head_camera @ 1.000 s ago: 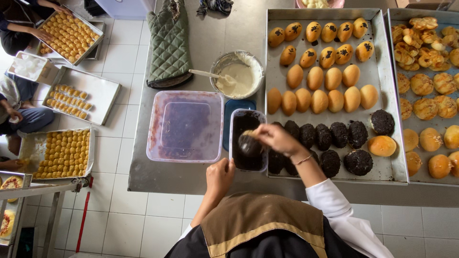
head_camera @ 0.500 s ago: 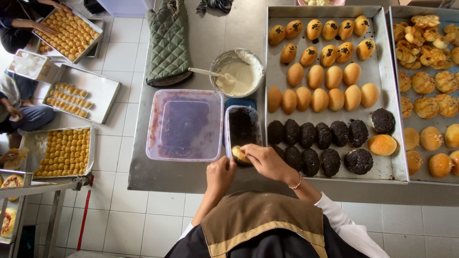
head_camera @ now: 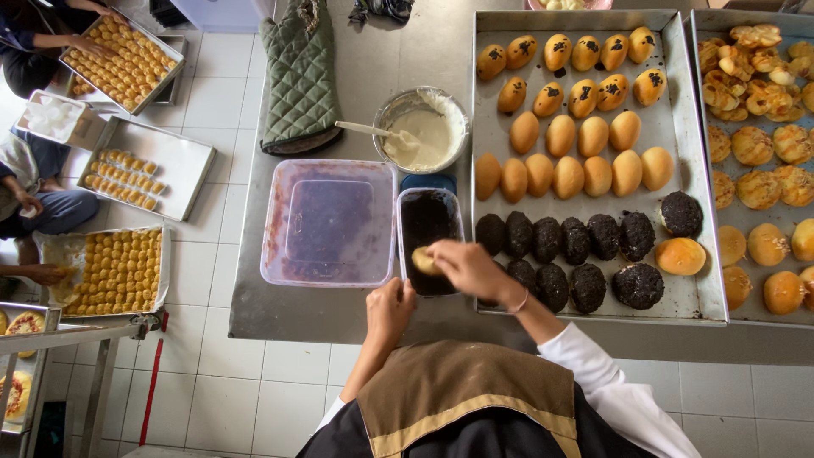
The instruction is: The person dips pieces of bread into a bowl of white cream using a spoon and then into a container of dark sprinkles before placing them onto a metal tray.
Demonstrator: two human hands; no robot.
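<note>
- My right hand [head_camera: 465, 266] pinches a smooth golden bun [head_camera: 423, 259] over the small rectangular plastic tub [head_camera: 429, 222] of dark crumbs, at the steel tabletop's near edge.
- My left hand [head_camera: 390, 307] grips the tub's near rim, fingers curled.
- Part of the bun is hidden under my fingers.
- Rough crumb-coated buns [head_camera: 577, 242] sit in the metal tray [head_camera: 695, 212].

Bright, even overhead light; colours read true. Soft sheen on the steel surface [head_camera: 373, 68], no hard glare. Shadows short and faint, tucked under the metal bowl [head_camera: 421, 129] and tray [head_camera: 585, 170] rims. Focus sharp at centre. Mild wide-angle bending at left and right edges; the floor tiles [head_camera: 212, 373] lines curve slightly.
</note>
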